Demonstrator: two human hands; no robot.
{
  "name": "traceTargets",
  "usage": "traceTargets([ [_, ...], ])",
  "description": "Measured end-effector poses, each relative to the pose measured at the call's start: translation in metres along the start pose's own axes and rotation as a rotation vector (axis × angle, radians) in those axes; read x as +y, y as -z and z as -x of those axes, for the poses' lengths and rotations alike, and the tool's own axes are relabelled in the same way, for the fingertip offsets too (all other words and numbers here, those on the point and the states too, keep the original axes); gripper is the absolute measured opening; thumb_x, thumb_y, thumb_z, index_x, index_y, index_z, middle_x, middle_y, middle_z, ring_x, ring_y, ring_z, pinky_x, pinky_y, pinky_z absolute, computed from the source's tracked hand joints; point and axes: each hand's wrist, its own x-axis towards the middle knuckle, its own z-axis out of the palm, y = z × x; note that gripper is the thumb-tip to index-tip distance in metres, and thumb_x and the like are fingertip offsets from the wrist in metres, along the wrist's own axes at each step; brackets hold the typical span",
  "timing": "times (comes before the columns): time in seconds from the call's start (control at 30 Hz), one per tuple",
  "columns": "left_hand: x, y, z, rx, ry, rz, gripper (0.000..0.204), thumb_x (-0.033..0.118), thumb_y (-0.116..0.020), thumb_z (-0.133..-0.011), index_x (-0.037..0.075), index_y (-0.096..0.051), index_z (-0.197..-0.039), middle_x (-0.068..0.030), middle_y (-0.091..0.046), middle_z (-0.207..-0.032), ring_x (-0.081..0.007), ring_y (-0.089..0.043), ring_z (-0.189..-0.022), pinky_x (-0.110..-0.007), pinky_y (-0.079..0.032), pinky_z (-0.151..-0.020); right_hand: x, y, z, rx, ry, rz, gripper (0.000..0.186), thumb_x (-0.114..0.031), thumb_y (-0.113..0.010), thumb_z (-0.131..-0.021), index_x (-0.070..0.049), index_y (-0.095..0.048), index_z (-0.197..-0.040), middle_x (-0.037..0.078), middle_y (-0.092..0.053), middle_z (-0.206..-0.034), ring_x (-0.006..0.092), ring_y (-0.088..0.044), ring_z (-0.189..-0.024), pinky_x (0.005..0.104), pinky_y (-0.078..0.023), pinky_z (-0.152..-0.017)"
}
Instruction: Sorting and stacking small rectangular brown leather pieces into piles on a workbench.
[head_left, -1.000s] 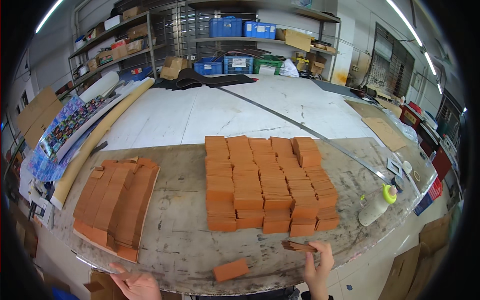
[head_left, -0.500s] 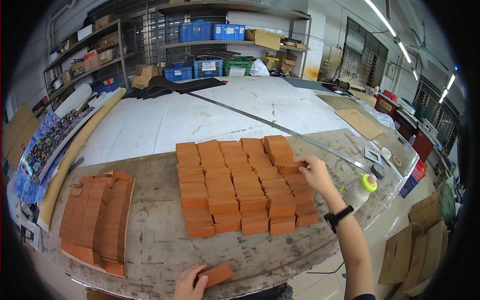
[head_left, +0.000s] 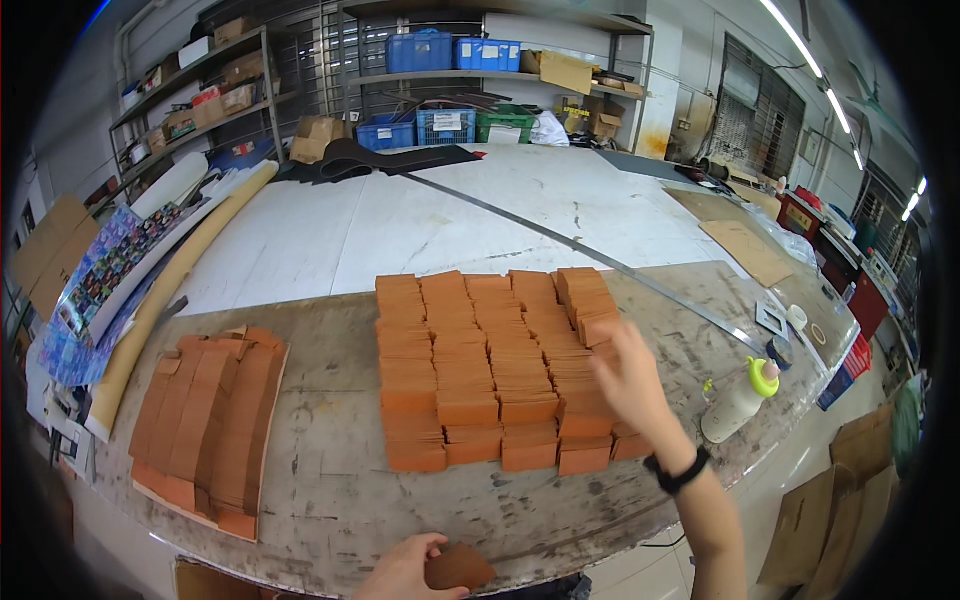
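Observation:
Several rows of overlapping orange-brown leather pieces (head_left: pixel 480 370) lie in a block on the worn table (head_left: pixel 330 500). My right hand (head_left: pixel 630 375) hovers over the right-hand rows, fingers apart, holding nothing that I can see. My left hand (head_left: pixel 405 570) is at the table's near edge, gripping a single brown leather piece (head_left: pixel 458 568). A black watch band (head_left: pixel 678 470) circles my right wrist.
A second stack of orange leather pieces (head_left: pixel 205 425) lies at the left. A white squeeze bottle with a green cap (head_left: pixel 738 400) stands at the right, near a long metal ruler (head_left: pixel 600 262). White sheet material (head_left: pixel 400 220) covers the far table; shelves with blue crates (head_left: pixel 450 50) stand behind.
My right hand rose from the near edge to the right-hand rows, then drew back slightly toward me. My left hand took hold of the loose piece at the near edge.

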Motion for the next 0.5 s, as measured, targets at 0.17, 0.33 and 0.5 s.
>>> traceTargets([
  [0.17, -0.006, -0.020, -0.004, 0.193, 0.005, 0.185, 0.056, 0.014, -0.080, -0.073, 0.002, -0.055, -0.121, -0.0186, -0.064, -0.106, -0.0359, -0.065, -0.093, -0.040, -0.053, -0.081, -0.100, 0.019, 0.079, -0.322, 0.108, -0.325, 0.044, -0.013, -0.071, -0.084, -0.005, -0.056, -0.124, 0.017, -0.062, -0.114, 0.0342, -0.062, -0.103, 0.0394, -0.053, -0.087],
  [0.33, -0.027, -0.042, -0.013, 0.401, 0.069, 1.035, 0.074, 0.005, -0.087, -0.069, 0.009, -0.037, -0.124, -0.0114, -0.058, -0.108, -0.0188, -0.060, -0.100, -0.032, -0.051, -0.086, -0.137, -0.003, 0.136, -0.595, -0.187, -0.602, 0.075, -0.029, -0.078, -0.084, -0.002, -0.039, -0.142, 0.021, -0.054, -0.133, 0.0343, -0.055, -0.121, 0.0395, -0.047, -0.100],
  [0.5, -0.060, -0.058, -0.016, 0.435, 0.013, 0.755, 0.094, 0.012, -0.091, -0.067, 0.010, -0.034, -0.142, -0.0121, -0.053, -0.115, -0.0205, -0.058, -0.107, -0.034, -0.050, -0.090, -0.138, -0.040, 0.148, -0.684, -0.048, -0.660, 0.080, -0.030, -0.079, -0.084, -0.003, -0.037, -0.145, 0.020, -0.048, -0.140, 0.0333, -0.054, -0.125, 0.0396, -0.048, -0.101],
])
